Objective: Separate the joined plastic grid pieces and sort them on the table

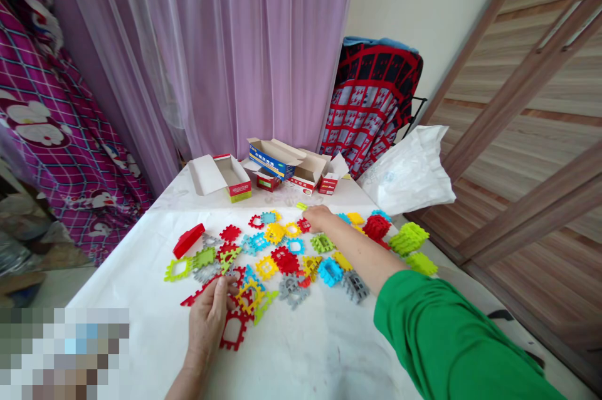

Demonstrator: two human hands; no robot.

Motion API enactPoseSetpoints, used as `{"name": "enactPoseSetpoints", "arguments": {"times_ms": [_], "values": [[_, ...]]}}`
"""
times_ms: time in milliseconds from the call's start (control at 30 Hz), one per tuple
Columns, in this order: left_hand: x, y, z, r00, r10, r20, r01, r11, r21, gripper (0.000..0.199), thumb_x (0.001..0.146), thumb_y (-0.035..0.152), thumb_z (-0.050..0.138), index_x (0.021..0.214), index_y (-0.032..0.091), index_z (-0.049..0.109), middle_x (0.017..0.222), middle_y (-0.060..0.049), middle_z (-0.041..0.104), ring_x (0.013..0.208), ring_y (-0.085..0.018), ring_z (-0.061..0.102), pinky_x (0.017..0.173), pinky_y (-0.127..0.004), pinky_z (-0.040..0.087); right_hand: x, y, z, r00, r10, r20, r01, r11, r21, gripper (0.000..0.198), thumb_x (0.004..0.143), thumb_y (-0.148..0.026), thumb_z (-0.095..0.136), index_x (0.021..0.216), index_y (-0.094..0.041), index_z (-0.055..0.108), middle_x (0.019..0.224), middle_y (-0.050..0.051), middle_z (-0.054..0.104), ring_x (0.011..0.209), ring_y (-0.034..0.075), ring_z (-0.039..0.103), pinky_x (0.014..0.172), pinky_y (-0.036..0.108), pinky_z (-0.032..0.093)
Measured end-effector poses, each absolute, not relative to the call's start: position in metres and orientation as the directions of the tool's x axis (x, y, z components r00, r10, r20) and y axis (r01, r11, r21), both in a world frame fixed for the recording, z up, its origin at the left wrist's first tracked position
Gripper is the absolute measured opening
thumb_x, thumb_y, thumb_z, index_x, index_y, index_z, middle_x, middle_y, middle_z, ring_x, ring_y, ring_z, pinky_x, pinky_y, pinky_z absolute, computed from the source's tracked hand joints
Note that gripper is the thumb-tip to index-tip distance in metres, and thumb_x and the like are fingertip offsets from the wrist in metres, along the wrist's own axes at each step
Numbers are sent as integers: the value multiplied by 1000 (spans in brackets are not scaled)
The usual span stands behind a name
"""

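Note:
Flat, notched plastic building pieces lie spread over the table's middle. My left hand (211, 309) is low at the near left, fingers curled down among the pieces. Beside it are a long red piece (192, 300), a yellow frame piece (251, 297) and a red arched piece (234, 331). What its fingertips hold, if anything, is hidden. My right hand (318, 217) reaches to the far side, fingers bent together and mostly hidden. A small lime-green piece (301, 205) shows just past its fingertips, and a red window piece (304, 225) is right by them.
Open cardboard boxes, including a red one (239, 188) and a blue one (271, 160), stand along the back edge. A white plastic bag (407, 171) sits at the back right. Lime-green pieces (409, 238) are stacked near the right edge, next to a red stack (377, 227).

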State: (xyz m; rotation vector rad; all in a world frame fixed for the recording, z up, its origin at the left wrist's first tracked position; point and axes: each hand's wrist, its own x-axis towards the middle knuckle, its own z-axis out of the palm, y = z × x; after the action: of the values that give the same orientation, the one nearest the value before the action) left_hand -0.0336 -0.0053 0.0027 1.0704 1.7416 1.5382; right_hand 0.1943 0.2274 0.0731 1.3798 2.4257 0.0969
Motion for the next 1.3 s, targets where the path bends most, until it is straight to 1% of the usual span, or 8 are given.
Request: {"name": "enactPoseSetpoints", "arguments": {"times_ms": [133,400,533,667,767,967,1167,1300], "values": [[-34,-5,4,-517,852,83,186,17,982,67,71,78,49,81,15,69,66,-5,69,47,-16,57,47,-28,49,190,222,70,-506,821,-262,813,556,174,44,71,-29,70,115,-24,64,119,10,66,108,25,62,85,31,49],[-33,-6,4,-514,855,73,182,26,983,67,72,76,48,82,14,69,65,-5,68,48,-16,57,48,-29,49,199,226,75,-441,850,-287,852,497,163,45,69,-19,69,114,-23,66,118,11,66,104,25,64,81,31,50],[-33,-6,4,-508,858,75,191,28,981,64,75,74,47,84,14,70,66,-5,67,48,-15,56,49,-29,49,185,206,81,-512,831,-216,834,541,108,35,81,-19,56,113,-27,67,121,8,65,111,23,60,84,30,47],[-33,-7,4,-503,862,66,174,26,984,63,76,73,47,84,14,69,66,-4,68,48,-15,56,49,-28,49,169,171,79,-597,769,-226,786,618,29,25,86,-38,54,102,-30,72,104,2,71,98,21,64,76,28,47],[-32,-7,3,-504,861,66,171,25,985,63,76,73,48,84,14,69,66,-4,68,49,-15,56,50,-29,49,166,153,69,-722,651,-233,679,731,-60,40,74,-50,67,109,-30,69,104,3,70,97,23,63,75,28,46],[-32,-7,3,-498,864,68,162,15,987,63,76,73,47,84,14,69,65,-4,67,48,-15,55,49,-28,48,165,146,61,-800,575,-169,596,795,-117,24,83,-37,62,102,-25,71,100,4,69,92,20,63,74,27,43],[-33,-6,0,-495,865,80,194,20,981,63,77,73,46,83,15,69,63,-3,67,48,-14,54,49,-27,46,171,163,84,-714,696,-75,695,692,-194,24,90,-26,50,97,-23,72,93,2,73,82,16,63,67,23,39],[-33,-6,-1,-489,868,85,203,19,979,62,77,72,45,83,16,70,63,-3,67,47,-14,54,49,-27,47,184,186,84,-746,644,-167,662,694,-283,26,87,-22,51,98,-25,74,94,-2,75,82,15,64,69,21,42]]}}
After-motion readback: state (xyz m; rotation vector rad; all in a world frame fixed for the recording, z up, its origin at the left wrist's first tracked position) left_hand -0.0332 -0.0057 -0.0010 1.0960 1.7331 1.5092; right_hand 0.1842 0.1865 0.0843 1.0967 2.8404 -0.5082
